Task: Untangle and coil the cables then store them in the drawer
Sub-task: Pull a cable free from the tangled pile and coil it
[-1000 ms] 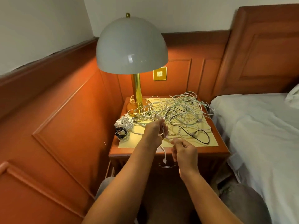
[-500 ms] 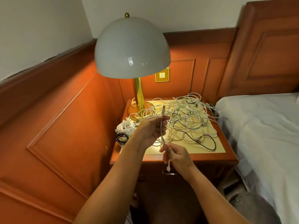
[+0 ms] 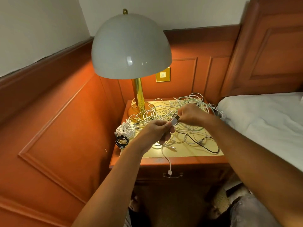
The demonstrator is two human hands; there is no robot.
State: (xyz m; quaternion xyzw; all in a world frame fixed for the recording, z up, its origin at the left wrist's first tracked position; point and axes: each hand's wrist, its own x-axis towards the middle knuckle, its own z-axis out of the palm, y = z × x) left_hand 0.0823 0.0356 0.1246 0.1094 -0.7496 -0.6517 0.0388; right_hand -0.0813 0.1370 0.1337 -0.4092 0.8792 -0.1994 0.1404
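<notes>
- While both hands are up over the nightstand (image 3: 165, 161), the left hand (image 3: 157, 131) is curled shut around a white cable (image 3: 166, 157)
- That white cable hangs down from the left hand, goes over the front edge of the nightstand, and its little plug dangles right in front of the drawer handle (image 3: 173, 175)
- At the top of the left hand, a short grey plug end (image 3: 174, 120) sticks out toward the right hand (image 3: 191, 114)
- With its fingertips pinched together, the right hand holds the other tip of that grey plug end, so the two hands almost touch
- Behind the hands, a big messy pile of cables (image 3: 177, 110) is spread over the yellow top of the nightstand; most are white and all looped over each other
- One black cable (image 3: 205, 147) snakes out of the pile toward the front right part of the top
- On the left side of the top, a coiled white cable (image 3: 126, 129) sits neat and round, and a coiled black cable (image 3: 121, 141) lies just in front of it
- At the back left corner stands a lamp (image 3: 131, 46) with a gold pole and a round pale shade
- Below the top, the drawer (image 3: 188, 174) is closed
- A bed (image 3: 265, 122) with a white sheet is just to the right of the nightstand
</notes>
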